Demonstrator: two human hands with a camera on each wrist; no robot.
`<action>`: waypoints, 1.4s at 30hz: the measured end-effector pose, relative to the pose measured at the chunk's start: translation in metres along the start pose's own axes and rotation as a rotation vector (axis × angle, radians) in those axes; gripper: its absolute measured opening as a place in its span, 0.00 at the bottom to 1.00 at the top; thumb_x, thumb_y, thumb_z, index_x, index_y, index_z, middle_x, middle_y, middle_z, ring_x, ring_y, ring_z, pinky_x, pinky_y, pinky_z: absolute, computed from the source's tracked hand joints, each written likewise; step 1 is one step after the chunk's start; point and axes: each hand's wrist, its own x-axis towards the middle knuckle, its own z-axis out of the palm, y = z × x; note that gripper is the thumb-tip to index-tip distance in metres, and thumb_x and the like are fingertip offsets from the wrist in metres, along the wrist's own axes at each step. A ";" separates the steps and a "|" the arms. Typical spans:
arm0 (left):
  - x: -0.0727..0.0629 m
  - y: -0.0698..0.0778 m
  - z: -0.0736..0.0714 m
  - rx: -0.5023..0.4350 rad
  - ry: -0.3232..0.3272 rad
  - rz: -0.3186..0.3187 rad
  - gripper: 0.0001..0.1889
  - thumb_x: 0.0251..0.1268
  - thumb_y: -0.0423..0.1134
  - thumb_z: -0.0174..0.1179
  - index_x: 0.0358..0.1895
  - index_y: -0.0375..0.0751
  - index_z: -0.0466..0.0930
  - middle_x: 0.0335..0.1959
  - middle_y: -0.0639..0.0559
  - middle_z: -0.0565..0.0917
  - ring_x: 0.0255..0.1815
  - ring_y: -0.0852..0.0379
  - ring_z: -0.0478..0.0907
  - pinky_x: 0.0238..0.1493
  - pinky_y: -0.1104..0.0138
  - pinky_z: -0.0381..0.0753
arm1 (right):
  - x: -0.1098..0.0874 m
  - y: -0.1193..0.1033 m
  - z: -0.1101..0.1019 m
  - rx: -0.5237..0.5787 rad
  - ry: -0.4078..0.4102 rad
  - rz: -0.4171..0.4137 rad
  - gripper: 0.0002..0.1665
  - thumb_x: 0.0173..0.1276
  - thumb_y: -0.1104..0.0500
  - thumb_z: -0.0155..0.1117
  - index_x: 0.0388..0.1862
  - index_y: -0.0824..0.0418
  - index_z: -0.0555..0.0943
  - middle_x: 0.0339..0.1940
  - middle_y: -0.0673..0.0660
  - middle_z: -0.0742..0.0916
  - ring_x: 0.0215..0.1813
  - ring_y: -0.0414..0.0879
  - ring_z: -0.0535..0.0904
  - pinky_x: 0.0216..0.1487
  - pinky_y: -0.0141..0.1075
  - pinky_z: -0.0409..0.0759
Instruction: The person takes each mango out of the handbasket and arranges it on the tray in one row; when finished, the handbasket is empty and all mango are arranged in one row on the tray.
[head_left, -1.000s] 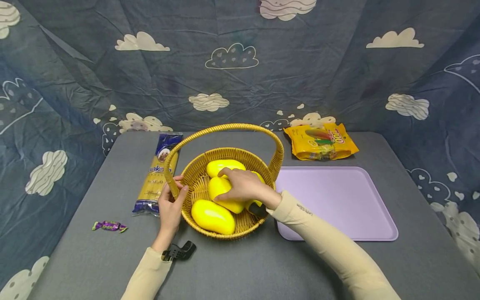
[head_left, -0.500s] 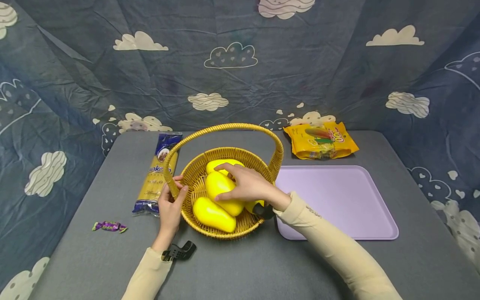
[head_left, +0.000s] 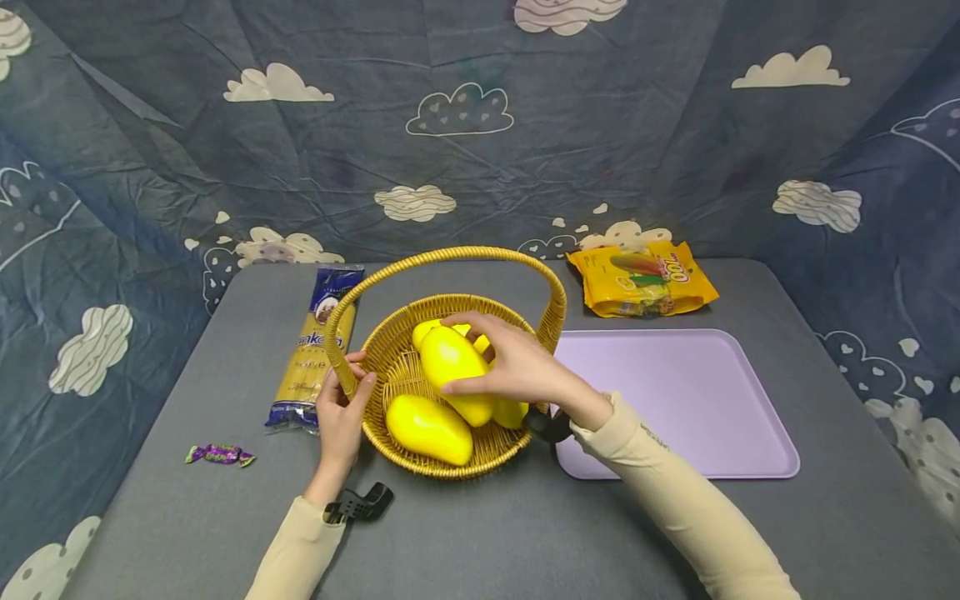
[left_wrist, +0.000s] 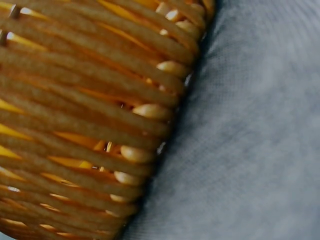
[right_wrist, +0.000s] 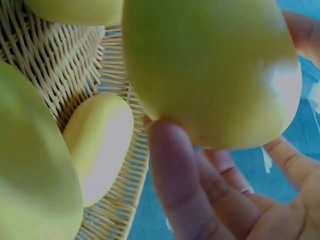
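A yellow woven basket (head_left: 401,375) with a tall hooped handle stands in the middle of the table. My left hand (head_left: 341,417) grips its left side at the foot of the handle, thumb in front and fingers behind. My right hand (head_left: 517,362) holds a smooth yellow mango (head_left: 453,367) over the basket, fingers and thumb around it. Below it, one mango (head_left: 427,429) lies at the front left of the basket; another (head_left: 423,332) at the back is partly covered, and one (head_left: 512,414) shows at the right. In the left wrist view the basket's woven wall (left_wrist: 90,110) fills the left half.
A lilac tray (head_left: 675,400) lies right of the basket, with a yellow snack packet (head_left: 645,279) behind it. Left of the basket are a pasta packet (head_left: 307,350) and a purple wrapped candy (head_left: 221,454). A cloud-print cloth (head_left: 637,150) hangs behind the grey table (head_left: 465,542).
My right hand has drawn to the right and raised the mango, which tilts more upright and covers more of the back one. The front mango has turned slightly. My left hand stays put.
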 end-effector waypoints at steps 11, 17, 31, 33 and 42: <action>0.000 -0.015 -0.004 -0.008 0.003 -0.002 0.10 0.64 0.24 0.56 0.42 0.18 0.68 0.56 0.32 0.72 0.56 0.42 0.67 0.49 0.69 0.66 | -0.033 0.004 -0.010 0.144 0.076 -0.077 0.45 0.50 0.44 0.76 0.66 0.41 0.65 0.54 0.43 0.76 0.42 0.42 0.75 0.33 0.39 0.79; 0.000 -0.016 -0.003 -0.015 0.001 0.005 0.10 0.64 0.23 0.55 0.43 0.17 0.67 0.56 0.34 0.72 0.56 0.43 0.67 0.48 0.69 0.66 | -0.058 0.011 -0.022 0.175 0.151 -0.094 0.46 0.51 0.52 0.77 0.67 0.44 0.64 0.50 0.46 0.79 0.36 0.43 0.77 0.29 0.38 0.77; -0.001 -0.014 -0.004 -0.012 0.013 -0.007 0.10 0.64 0.26 0.57 0.42 0.20 0.69 0.55 0.35 0.73 0.57 0.49 0.68 0.51 0.69 0.66 | -0.105 0.014 -0.054 0.157 0.387 -0.089 0.49 0.45 0.76 0.74 0.66 0.67 0.61 0.52 0.61 0.77 0.41 0.42 0.76 0.34 0.32 0.76; 0.000 -0.014 -0.004 -0.008 0.013 -0.009 0.10 0.64 0.25 0.57 0.42 0.20 0.68 0.56 0.35 0.72 0.56 0.49 0.68 0.51 0.69 0.65 | -0.108 0.019 -0.055 0.158 0.408 -0.062 0.49 0.45 0.77 0.74 0.66 0.68 0.60 0.52 0.61 0.77 0.40 0.42 0.77 0.33 0.31 0.77; 0.000 -0.017 -0.004 -0.005 0.000 -0.007 0.10 0.64 0.24 0.56 0.43 0.19 0.68 0.56 0.36 0.72 0.56 0.48 0.68 0.51 0.70 0.65 | -0.112 0.072 -0.047 0.092 0.454 0.107 0.50 0.50 0.67 0.76 0.67 0.61 0.56 0.51 0.62 0.74 0.39 0.48 0.79 0.30 0.33 0.77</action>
